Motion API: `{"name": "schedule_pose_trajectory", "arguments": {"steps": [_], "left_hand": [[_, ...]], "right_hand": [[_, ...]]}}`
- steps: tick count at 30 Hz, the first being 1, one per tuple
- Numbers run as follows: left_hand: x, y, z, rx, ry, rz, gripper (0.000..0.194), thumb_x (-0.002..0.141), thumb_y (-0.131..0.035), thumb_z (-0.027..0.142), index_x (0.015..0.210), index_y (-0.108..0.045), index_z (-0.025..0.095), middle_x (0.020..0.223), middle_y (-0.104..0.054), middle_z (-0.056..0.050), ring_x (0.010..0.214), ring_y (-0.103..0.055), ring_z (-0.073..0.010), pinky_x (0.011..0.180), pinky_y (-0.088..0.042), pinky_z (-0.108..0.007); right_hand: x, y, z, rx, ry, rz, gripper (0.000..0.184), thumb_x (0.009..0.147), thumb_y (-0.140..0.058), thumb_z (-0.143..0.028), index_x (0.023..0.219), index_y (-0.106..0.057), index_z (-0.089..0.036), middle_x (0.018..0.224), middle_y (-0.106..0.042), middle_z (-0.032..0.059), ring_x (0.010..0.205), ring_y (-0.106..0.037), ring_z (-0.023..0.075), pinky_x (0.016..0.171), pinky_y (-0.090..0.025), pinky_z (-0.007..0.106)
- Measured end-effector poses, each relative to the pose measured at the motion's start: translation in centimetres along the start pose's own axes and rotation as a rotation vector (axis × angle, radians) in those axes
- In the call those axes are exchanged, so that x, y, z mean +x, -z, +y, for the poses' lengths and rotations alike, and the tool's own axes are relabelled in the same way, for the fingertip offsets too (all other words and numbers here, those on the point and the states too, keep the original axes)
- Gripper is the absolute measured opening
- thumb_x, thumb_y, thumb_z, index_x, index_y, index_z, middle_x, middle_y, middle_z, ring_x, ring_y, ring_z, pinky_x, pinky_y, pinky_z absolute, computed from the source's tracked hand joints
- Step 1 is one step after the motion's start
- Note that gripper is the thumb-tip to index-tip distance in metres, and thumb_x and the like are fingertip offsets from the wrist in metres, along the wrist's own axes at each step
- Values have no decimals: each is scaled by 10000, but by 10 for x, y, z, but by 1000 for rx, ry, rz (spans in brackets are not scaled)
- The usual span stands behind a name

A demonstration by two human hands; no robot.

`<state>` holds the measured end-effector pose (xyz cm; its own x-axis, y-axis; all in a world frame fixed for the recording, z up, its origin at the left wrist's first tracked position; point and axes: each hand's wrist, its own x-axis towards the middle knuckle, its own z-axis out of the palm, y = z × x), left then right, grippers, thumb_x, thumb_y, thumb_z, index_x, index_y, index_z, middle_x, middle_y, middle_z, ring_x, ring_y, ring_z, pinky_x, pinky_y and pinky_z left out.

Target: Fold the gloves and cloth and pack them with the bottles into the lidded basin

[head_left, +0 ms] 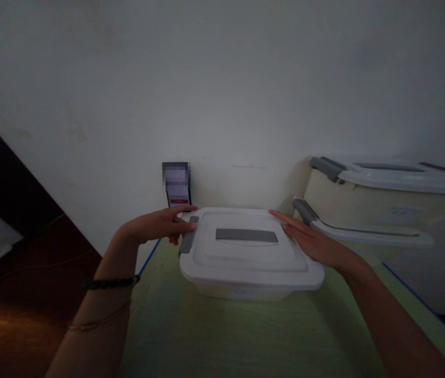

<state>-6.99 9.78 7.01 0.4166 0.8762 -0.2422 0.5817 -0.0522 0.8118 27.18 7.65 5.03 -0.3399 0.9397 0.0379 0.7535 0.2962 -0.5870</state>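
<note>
A storage box with a white lid and a pale body stands on the green-covered table, its lid on. My left hand is at the box's left edge, thumb on the grey latch, index finger stretched along the back corner and the other fingers curled beside the rim. On the other side, my right hand lies along the right edge of the lid with its fingers stretched out. It hides whatever latch is on that side. A grey handle strip sits in the middle of the lid.
Two similar boxes are stacked at the right, the upper box resting on the lower box's lid. A phone leans upright against the white wall behind. Blue edging runs along the green table. Dark reddish floor lies at left.
</note>
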Motion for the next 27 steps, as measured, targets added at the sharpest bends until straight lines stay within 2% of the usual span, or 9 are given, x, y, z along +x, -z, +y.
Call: {"name": "schedule_pose_trajectory", "arguments": {"steps": [6, 9, 11, 14, 18, 20, 23, 25, 27], "left_hand": [[-4, 1, 4, 42, 15, -13, 838, 750, -559, 529, 1393, -201, 127, 835, -631, -55, 609, -553, -161, 569, -447, -279], [-4, -2, 9, 166, -3, 51, 768, 764, -522, 521, 1361, -291, 98, 1009, -634, -131, 853, -594, -250, 742, -466, -348], [0, -9, 14, 305, -52, 174, 698, 785, -483, 531, 1315, -380, 88, 1189, -566, -178, 1086, -512, -303, 924, -384, -399], [13, -27, 24, 363, -170, 291, 616, 843, -381, 538, 1282, -433, 110, 1370, -428, -163, 1269, -355, -292, 1062, -230, -396], [26, -44, 29, 285, -268, 303, 556, 869, -334, 542, 1220, -501, 145, 1339, -487, -119, 1242, -412, -269, 1070, -235, -373], [29, -45, 25, 157, -266, 339, 550, 852, -359, 563, 1154, -558, 149, 1307, -526, -111, 1221, -443, -271, 1067, -248, -372], [34, -41, 17, -132, -249, 438, 634, 853, -271, 605, 1147, -562, 125, 1285, -548, -130, 1189, -488, -267, 1029, -321, -388], [39, -40, 14, -276, -247, 476, 709, 856, -170, 618, 1135, -562, 97, 1243, -579, -153, 1151, -526, -268, 987, -376, -404], [43, -40, 15, -322, -239, 486, 715, 849, -165, 617, 1071, -600, 95, 1185, -621, -153, 1123, -550, -275, 976, -387, -411]], "right_hand": [[-1, -1, -4, -46, 8, 6, 606, 892, -204, -441, 1404, -311, -134, 1447, -342, 73, 1340, -281, 215, 1130, -134, 411], [0, -3, -3, -26, 9, 29, 572, 898, -216, -433, 1395, -333, -175, 1440, -360, 53, 1333, -298, 217, 1126, -158, 428], [0, -5, -2, 9, -7, 48, 546, 901, -245, -415, 1391, -339, -194, 1430, -379, 49, 1327, -310, 220, 1122, -163, 441], [1, -7, 0, 50, -66, 85, 546, 898, -297, -392, 1401, -312, -180, 1435, -369, 69, 1329, -307, 227, 1118, -170, 435], [0, -4, 1, 61, -145, 118, 564, 887, -362, -416, 1385, -331, -152, 1411, -401, 122, 1287, -376, 268, 1075, -259, 454], [-3, 0, 1, 73, -146, 96, 532, 884, -386, -443, 1320, -430, -141, 1332, -500, 130, 1217, -465, 264, 1033, -336, 420], [-6, 2, 2, 78, -135, 47, 514, 884, -373, -508, 1202, -552, -146, 1165, -633, 116, 1074, -577, 241, 960, -419, 369], [-6, 2, 4, 63, -139, 34, 537, 891, -338, -533, 1178, -571, -144, 1098, -664, 117, 1020, -603, 237, 928, -440, 363], [-4, -1, 5, 33, -142, 41, 544, 903, -312, -518, 1183, -562, -124, 1102, -657, 137, 1041, -591, 246, 931, -428, 371]]}}
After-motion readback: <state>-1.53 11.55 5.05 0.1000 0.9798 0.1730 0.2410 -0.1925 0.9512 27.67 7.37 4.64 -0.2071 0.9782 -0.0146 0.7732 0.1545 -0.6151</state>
